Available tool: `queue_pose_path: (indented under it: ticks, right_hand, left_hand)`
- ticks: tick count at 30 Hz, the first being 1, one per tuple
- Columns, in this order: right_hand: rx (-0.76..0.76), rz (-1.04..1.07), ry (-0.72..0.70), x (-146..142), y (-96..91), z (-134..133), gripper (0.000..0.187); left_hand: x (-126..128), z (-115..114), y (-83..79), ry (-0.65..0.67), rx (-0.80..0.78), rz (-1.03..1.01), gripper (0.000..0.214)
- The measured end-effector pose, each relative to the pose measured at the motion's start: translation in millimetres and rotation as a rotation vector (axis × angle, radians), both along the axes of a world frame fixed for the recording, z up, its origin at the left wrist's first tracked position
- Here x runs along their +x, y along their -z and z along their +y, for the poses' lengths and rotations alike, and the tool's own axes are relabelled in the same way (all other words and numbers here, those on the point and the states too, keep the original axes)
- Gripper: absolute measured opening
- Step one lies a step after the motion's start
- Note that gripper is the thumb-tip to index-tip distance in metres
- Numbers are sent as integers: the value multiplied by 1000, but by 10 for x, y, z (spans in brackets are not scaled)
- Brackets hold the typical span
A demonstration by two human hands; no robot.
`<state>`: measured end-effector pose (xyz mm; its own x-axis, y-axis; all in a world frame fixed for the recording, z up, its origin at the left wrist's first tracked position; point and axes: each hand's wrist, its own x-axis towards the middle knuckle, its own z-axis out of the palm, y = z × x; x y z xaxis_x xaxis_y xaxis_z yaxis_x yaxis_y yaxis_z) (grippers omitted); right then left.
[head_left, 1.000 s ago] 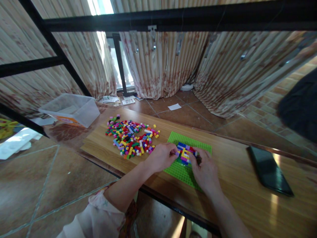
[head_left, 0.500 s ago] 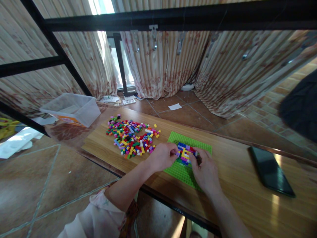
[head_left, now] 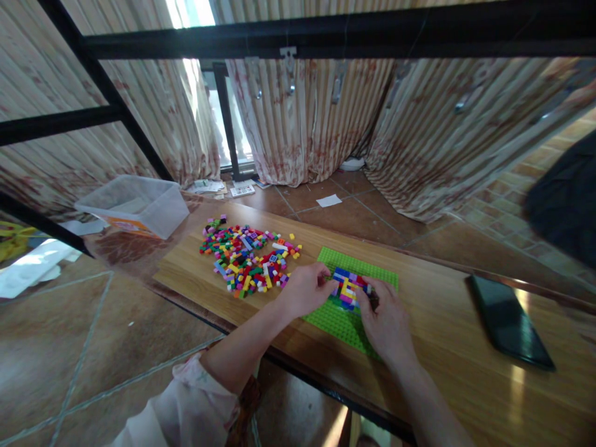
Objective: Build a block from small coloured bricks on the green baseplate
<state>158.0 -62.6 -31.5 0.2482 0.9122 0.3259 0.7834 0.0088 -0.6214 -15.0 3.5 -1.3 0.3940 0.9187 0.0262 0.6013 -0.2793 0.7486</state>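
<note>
A flat block of toy building bricks in blue, yellow, pink, red and white lies on a green studded baseplate. My left hand is at the block's left edge, thumb and forefinger curled towards each other; whatever is between the tips is hidden. On the opposite side, my right hand has its thumb on the front and its fingers around the right edge, holding the block. That hand covers the block's right end.
Many loose bricks are spread over the wooden board left of the baseplate. A clear plastic bin stands at the far left, and a black phone lies on the right. A dark metal bar crosses above.
My left hand has shifted very slightly left and its fingertips have moved a little at the block's left edge. The right hand and the block look unmoved.
</note>
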Motion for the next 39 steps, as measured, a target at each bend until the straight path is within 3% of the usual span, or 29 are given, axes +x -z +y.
queue_pose_path:
  ticks: [7, 14, 23, 34, 39]
  right_hand:
    - [27, 2, -12, 1, 16, -3, 38]
    - [22, -2, -1, -14, 11, -7, 37]
    - [24, -38, 14, -36, 41, -8, 38]
    - [58, -51, -10, -13, 58, -10, 39]
    - [44, -49, -16, 10, 62, -15, 41]
  left_hand:
    - [48, 5, 29, -7, -79, -55, 15]
    - [87, 101, 140, -104, -332, -225, 12]
    - [115, 108, 87, -104, -468, -272, 9]
    - [88, 38, 113, -61, -206, -182, 13]
    - [-27, 65, 15, 25, -126, -132, 19]
